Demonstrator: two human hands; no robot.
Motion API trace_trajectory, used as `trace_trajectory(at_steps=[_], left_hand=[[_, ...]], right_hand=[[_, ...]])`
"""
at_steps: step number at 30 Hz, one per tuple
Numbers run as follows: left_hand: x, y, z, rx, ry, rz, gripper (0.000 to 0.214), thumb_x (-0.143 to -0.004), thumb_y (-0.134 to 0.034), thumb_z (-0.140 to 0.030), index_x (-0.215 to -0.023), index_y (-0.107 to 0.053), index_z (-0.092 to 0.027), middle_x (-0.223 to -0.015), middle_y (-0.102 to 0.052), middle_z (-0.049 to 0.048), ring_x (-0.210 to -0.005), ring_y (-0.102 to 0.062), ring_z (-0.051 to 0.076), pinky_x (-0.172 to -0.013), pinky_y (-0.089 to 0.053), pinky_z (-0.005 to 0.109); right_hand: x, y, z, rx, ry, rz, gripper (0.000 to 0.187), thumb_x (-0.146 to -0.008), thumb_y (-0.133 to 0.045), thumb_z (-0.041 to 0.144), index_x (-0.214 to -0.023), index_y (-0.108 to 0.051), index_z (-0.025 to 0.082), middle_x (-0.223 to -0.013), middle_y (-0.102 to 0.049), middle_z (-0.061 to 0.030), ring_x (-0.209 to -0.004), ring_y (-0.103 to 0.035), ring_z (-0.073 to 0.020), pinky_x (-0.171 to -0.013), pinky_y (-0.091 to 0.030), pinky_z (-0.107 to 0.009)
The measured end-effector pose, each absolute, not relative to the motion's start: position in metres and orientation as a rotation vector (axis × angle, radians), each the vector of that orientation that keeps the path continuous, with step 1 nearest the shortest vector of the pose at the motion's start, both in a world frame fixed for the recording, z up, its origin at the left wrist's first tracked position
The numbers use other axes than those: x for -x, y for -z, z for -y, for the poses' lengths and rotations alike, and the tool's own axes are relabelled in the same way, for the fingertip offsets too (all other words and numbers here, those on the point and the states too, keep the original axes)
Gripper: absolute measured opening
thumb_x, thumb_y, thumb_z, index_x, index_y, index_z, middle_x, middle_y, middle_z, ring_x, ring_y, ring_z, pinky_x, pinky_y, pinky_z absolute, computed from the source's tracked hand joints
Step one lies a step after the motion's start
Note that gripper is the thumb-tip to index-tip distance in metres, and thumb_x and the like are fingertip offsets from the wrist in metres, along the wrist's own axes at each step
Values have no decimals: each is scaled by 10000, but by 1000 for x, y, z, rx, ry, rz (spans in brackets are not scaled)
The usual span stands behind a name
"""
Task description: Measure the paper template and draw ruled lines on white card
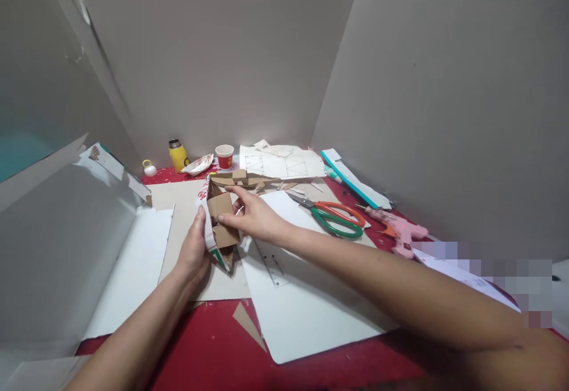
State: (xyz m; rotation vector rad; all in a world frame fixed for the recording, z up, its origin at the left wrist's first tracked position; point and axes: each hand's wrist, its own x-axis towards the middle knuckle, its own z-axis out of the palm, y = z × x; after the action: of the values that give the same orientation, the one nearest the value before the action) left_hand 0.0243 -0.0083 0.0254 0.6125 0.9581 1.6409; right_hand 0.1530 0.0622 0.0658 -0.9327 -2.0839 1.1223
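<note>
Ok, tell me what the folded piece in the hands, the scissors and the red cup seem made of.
Folded piece: likely cardboard, matte brown inside, with a smooth printed white face.
Scissors: blades look metal, being grey; handles, smooth green and orange, suggest plastic or coating.
Red cup: perhaps paper, by its white inside and printed red wall; possibly plastic.

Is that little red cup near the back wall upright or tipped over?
Upright: the cup shows its round rim on top, red side below.
</note>
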Motion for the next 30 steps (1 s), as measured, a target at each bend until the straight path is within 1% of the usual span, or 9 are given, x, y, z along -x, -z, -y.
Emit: trace_trajectory(at_steps=[2, 5, 7, 9, 13, 16, 19, 23, 30], left_hand=[[-23, -24, 8, -608, -1639, -948, 389, -973, -505, -441, -1171, -706, -172, -1131, -759, 104, -1064, -708, 267, -937, -553, 387], [-21, -24, 10, -587, -1644, -959, 378, -982, -492, -426, -1159, -708, -170, -1129, -759, 105, -1053, -713, 264, -941, -553, 391], [-20, -24, 11, -567, -1648, -976, 368, -983, -497, -419, -1158, -707, -172, -1138, -757, 102, -1046, -715, 260, -934, -557, 384], [-20, -24, 12, -545, -1648, -992, 365, -980, -505, -416, -1159, -706, -169, -1148, -753, 104, -1042, -717, 256, -924, -562, 373], [-18, -24, 13, -495, -1642, -1006, 377, -979, -506, -418, -1188, -693, -166, -1172, -744, 109, -1028, -720, 247, -908, -571, 355], [-15, -23, 11, -452, -1624, -1006, 403, -972, -511, -438, -1206, -684, -159, -1102, -763, 120, -984, -732, 250, -875, -587, 361], [-12, -21, 9, -414, -1601, -1003, 428, -973, -501, -448, -1224, -671, -146, -1042, -773, 129, -935, -743, 251, -845, -599, 364], [-10, -23, 8, -373, -1567, -989, 458, -985, -471, -446, -1235, -660, -112, -1016, -773, 147, -891, -749, 252, -822, -604, 364], [-8, -30, 8, -285, -1508, -947, 469, -1013, -399, -418, -1305, -613, -121, -975, -779, 128, -807, -750, 237, -785, -605, 367]], right_hand=[[-151, -63, -63, 901, -1127, 2099, 768, -767, -750, 291, -1452, -439, 138, -830, -609, -2, -706, -548, -149, -684, -455, -301], [-151, -60, -64, 785, -1121, 2131, 812, -748, -754, 274, -1477, -406, 189, -1069, -666, -60, -775, -567, -153, -722, -472, -301], [-151, -58, -65, 720, -1091, 2168, 793, -735, -757, 270, -1456, -429, 220, -1222, -644, -77, -824, -589, -156, -741, -482, -299], [-150, -57, -66, 698, -1054, 2205, 741, -728, -759, 282, -1411, -474, 232, -1285, -622, -79, -859, -610, -165, -746, -490, -302], [-149, -59, -66, 707, -1068, 2203, 611, -719, -738, 241, -1299, -547, 205, -1206, -649, -68, -885, -625, -175, -753, -507, -305], [-149, -64, -66, 717, -1118, 2168, 564, -706, -736, 206, -1244, -564, 195, -1092, -662, -45, -867, -619, -165, -762, -523, -303], [-150, -69, -67, 775, -1243, 2130, 586, -715, -740, 213, -1267, -541, 206, -1032, -650, -36, -790, -613, -149, -637, -540, -267], [-151, -70, -69, 832, -1385, 2097, 627, -730, -740, 234, -1310, -502, 242, -1041, -619, -45, -658, -592, -119, -421, -498, -204], [-151, -73, -76, 853, -1560, 2042, 628, -750, -753, 268, -1316, -482, 281, -956, -591, -17, -555, -605, -112, -372, -515, -225]])
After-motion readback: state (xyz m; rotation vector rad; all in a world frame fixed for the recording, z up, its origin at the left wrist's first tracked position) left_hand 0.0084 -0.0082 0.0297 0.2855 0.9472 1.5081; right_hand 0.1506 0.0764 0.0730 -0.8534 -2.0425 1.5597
